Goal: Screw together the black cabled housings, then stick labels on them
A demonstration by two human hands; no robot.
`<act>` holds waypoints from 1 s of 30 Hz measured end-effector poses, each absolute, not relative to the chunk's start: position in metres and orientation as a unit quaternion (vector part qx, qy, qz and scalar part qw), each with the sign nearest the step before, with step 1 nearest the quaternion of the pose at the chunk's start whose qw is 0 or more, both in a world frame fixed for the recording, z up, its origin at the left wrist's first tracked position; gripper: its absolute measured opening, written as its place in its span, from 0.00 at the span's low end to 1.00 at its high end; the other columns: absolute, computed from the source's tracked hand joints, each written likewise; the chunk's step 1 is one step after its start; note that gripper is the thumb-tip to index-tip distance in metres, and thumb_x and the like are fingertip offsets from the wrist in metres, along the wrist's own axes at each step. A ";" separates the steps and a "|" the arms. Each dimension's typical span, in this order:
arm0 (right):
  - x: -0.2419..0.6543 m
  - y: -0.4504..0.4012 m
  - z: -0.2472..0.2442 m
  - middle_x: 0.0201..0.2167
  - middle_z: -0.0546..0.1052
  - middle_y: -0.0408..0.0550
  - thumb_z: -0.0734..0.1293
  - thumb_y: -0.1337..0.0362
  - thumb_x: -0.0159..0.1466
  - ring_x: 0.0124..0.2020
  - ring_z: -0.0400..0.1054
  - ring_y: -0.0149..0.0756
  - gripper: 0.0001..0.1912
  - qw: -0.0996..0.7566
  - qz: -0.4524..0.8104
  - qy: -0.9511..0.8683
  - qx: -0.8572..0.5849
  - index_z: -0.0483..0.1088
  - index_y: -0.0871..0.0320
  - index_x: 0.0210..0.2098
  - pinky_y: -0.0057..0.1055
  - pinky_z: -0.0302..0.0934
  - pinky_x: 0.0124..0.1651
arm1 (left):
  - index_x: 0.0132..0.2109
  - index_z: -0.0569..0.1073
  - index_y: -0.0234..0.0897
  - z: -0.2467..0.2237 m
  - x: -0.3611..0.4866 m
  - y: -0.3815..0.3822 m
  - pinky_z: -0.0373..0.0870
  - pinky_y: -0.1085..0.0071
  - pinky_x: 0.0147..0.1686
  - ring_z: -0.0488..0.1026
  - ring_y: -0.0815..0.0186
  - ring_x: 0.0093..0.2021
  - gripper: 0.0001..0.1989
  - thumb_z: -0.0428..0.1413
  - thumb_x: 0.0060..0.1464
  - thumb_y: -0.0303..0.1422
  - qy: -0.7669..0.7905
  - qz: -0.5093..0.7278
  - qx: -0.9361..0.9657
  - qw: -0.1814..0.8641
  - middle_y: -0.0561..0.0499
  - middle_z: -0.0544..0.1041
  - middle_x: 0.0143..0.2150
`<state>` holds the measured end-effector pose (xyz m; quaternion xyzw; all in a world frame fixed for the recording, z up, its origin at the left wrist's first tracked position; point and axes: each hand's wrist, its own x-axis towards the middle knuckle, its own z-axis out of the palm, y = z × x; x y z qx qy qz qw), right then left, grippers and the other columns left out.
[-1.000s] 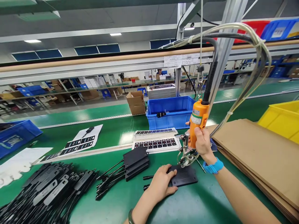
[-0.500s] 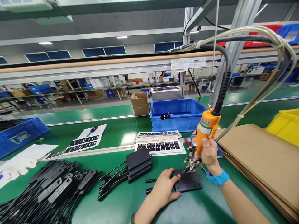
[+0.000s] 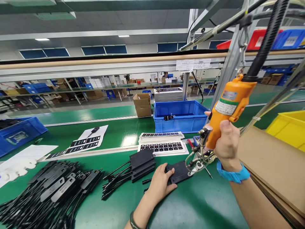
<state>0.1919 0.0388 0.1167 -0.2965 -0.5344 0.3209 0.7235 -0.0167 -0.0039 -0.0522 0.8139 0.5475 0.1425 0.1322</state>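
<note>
My right hand (image 3: 227, 144) is wrapped round an orange power screwdriver (image 3: 230, 108), tilted, with its metal tip assembly low at the right end of a flat black case (image 3: 181, 171). My left hand (image 3: 162, 183) presses on the left end of that case, thumb and fingers spread along its near and far sides. Short black cable ends poke out left of the case. Beside it, to the left, lies a stack of similar black cases (image 3: 142, 162) with cables. A larger pile of black cabled units (image 3: 62, 187) covers the bench's left part.
A blue bin (image 3: 179, 124) stands behind sheets of labels (image 3: 162, 147). Brown cardboard sheets (image 3: 274, 165) and a yellow bin (image 3: 288, 127) are at the right. Another blue bin (image 3: 21, 135) sits far left. Hoses hang at the upper right.
The screwdriver in my right hand has moved right and nearer, its tip now at the case's right end. My left hand and the case have shifted slightly left and away, and the case has turned.
</note>
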 end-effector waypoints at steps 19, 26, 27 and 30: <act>0.180 0.055 0.061 0.20 0.70 0.43 0.62 0.46 0.64 0.15 0.63 0.34 0.21 0.688 0.358 -0.542 -0.324 0.71 0.57 0.44 0.30 0.62 0.15 | 0.59 0.72 0.41 -0.043 -0.012 -0.005 0.65 0.55 0.57 0.68 0.48 0.56 0.32 0.68 0.45 0.37 0.567 0.126 0.802 0.137 0.37 0.70 0.56; 0.179 0.054 0.051 0.19 0.69 0.42 0.62 0.43 0.63 0.14 0.62 0.34 0.23 0.684 0.344 -0.546 -0.340 0.70 0.57 0.41 0.29 0.60 0.12 | 0.59 0.71 0.41 -0.042 -0.012 -0.006 0.64 0.55 0.57 0.67 0.48 0.56 0.32 0.67 0.46 0.38 0.571 0.121 0.799 0.145 0.37 0.69 0.56; 0.179 0.054 0.050 0.18 0.69 0.43 0.62 0.43 0.63 0.14 0.62 0.34 0.23 0.684 0.339 -0.547 -0.343 0.70 0.56 0.40 0.29 0.61 0.12 | 0.59 0.71 0.41 -0.042 -0.012 -0.006 0.64 0.55 0.57 0.67 0.48 0.57 0.32 0.67 0.46 0.38 0.571 0.121 0.799 0.145 0.37 0.69 0.57; 0.179 0.052 0.049 0.18 0.69 0.43 0.62 0.43 0.62 0.14 0.63 0.34 0.21 0.678 0.340 -0.555 -0.342 0.70 0.55 0.36 0.30 0.61 0.13 | 0.59 0.71 0.41 -0.042 -0.012 -0.007 0.64 0.55 0.58 0.67 0.48 0.57 0.32 0.67 0.46 0.38 0.573 0.121 0.797 0.148 0.37 0.69 0.57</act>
